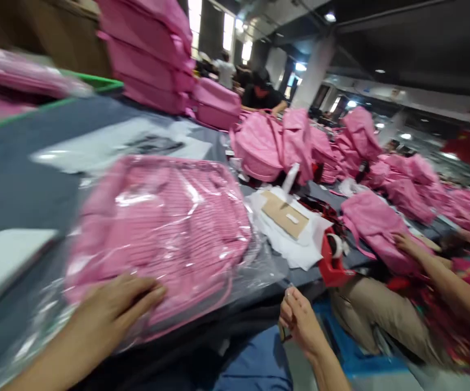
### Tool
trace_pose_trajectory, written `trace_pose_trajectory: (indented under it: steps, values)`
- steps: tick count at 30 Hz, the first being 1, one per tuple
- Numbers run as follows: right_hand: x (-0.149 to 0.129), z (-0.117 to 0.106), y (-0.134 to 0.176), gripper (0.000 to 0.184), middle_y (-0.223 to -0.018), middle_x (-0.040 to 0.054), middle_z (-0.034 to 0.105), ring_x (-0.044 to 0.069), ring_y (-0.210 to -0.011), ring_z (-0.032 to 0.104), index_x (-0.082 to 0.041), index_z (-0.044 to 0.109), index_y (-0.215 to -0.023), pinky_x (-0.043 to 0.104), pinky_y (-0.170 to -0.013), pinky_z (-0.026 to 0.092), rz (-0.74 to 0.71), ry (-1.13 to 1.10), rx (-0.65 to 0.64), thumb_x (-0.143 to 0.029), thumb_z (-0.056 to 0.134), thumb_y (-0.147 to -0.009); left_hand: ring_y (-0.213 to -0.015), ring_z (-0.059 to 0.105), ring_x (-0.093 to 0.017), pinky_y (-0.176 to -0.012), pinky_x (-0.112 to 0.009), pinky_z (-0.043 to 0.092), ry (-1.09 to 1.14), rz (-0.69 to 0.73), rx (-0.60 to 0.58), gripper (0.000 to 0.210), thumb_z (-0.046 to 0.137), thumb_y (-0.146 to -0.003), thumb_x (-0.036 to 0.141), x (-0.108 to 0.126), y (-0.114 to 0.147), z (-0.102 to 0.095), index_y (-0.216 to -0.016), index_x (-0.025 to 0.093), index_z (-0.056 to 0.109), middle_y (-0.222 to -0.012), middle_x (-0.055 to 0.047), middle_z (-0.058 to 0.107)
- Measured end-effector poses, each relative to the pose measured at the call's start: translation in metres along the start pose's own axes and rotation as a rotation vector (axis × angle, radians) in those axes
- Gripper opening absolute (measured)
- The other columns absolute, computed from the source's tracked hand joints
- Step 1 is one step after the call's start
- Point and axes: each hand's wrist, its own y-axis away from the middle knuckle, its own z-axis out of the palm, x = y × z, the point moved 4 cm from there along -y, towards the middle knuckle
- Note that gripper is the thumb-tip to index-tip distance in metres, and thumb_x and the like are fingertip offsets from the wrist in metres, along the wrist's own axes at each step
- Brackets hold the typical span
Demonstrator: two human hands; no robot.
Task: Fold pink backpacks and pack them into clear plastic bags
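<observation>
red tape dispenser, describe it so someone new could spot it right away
Start at the long dark table and follow its near edge right, past the bagged pink backpack and the white sheets with a cardboard piece. The red tape dispenser sits there, the only red plastic thing among pink bags.

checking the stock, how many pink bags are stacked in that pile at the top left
3 at least, one on top of another: top bag, middle bag, bottom bag. The frame cuts the pile's top, so more may sit above.
</observation>
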Motion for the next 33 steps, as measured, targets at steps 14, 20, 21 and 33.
trace_pose_trajectory:
  steps: [14, 20, 21, 33]
  values:
    - [-0.149, 0.187, -0.06, 0.014, -0.073, -0.0025, 0.06, 0.013, -0.066, 0.048, -0.021, 0.058, -0.085, 0.027, -0.059, 0.022, -0.694, 1.574, -0.98, -0.024, 0.069, -0.093, -0.087, 0.06, -0.024, -0.078, -0.036, 0.034, -0.024, -0.067, -0.034, 0.032, 0.048, -0.096, 0.035, 0.027, -0.006, -0.009, -0.075, 0.021, 0.066, -0.081, -0.002, 0.069]
    - [-0.149, 0.166, -0.103, 0.04, -0.07, -0.0063, 0.058, 0.012, -0.062, 0.048, -0.022, 0.057, -0.086, 0.024, -0.057, 0.025, -0.415, 1.43, -0.713, -0.049, 0.085, -0.075, -0.083, 0.058, -0.024, -0.076, -0.036, 0.033, -0.019, -0.08, -0.031, 0.031, 0.049, -0.097, 0.031, 0.028, -0.002, -0.01, -0.073, 0.021, 0.066, -0.078, -0.002, 0.066]
    - [-0.153, 0.158, -0.104, 0.038, -0.067, -0.0072, 0.055, 0.011, -0.061, 0.047, -0.022, 0.055, -0.083, 0.024, -0.057, 0.026, -0.419, 1.341, -0.654, -0.047, 0.082, -0.079, -0.082, 0.058, -0.024, -0.076, -0.036, 0.034, -0.016, -0.082, -0.027, 0.031, 0.05, -0.097, 0.031, 0.029, -0.001, -0.01, -0.072, 0.021, 0.065, -0.076, -0.002, 0.065]
    - [-0.112, 0.169, -0.059, 0.039, -0.09, -0.0009, 0.074, 0.018, -0.08, 0.066, -0.023, 0.066, -0.097, 0.025, -0.061, 0.028, -0.486, 1.429, -0.776, -0.04, 0.09, -0.072, -0.089, 0.061, -0.022, -0.088, -0.041, 0.041, -0.049, 0.169, 0.161, 0.018, 0.056, -0.1, 0.03, 0.036, 0.014, -0.013, -0.088, 0.022, 0.068, -0.085, -0.001, 0.07]
